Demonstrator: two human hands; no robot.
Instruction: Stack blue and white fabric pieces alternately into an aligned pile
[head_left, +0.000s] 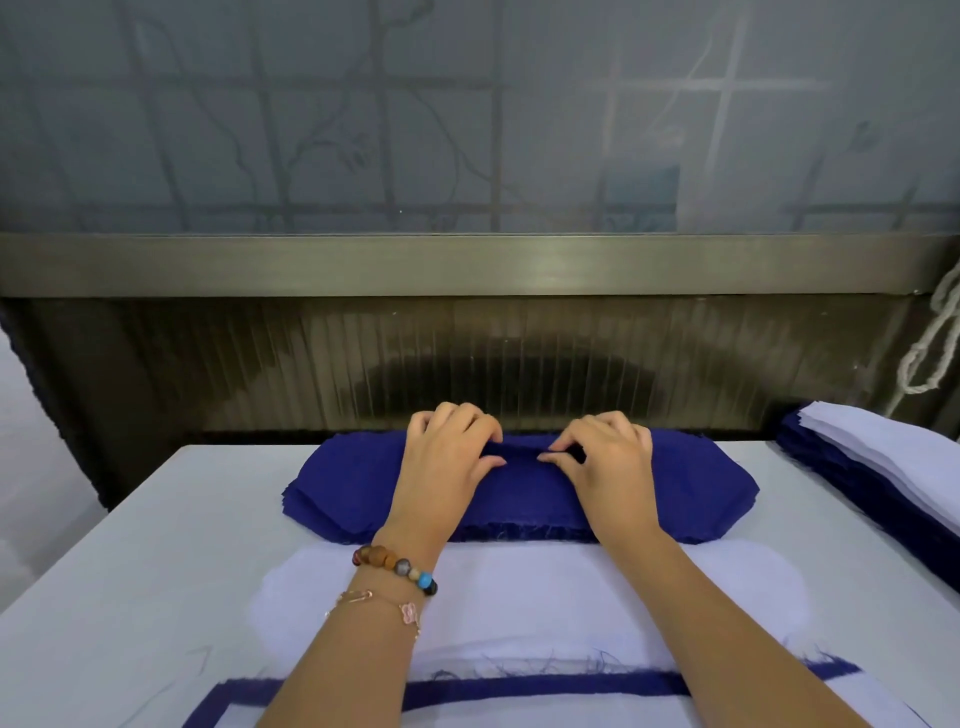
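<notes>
No readable text, labels, brands or numbers on anything.

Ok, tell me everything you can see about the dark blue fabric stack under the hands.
The blue stack is a pile of many dark navy woven pieces, elongated with rounded, tapering ends, their frayed edges roughly aligned. It lies flat across the far side of the white table, just beyond a white fabric piece. The left hand and right hand rest on its middle, fingers curled, pinching up a small ridge in the top layer.
</notes>
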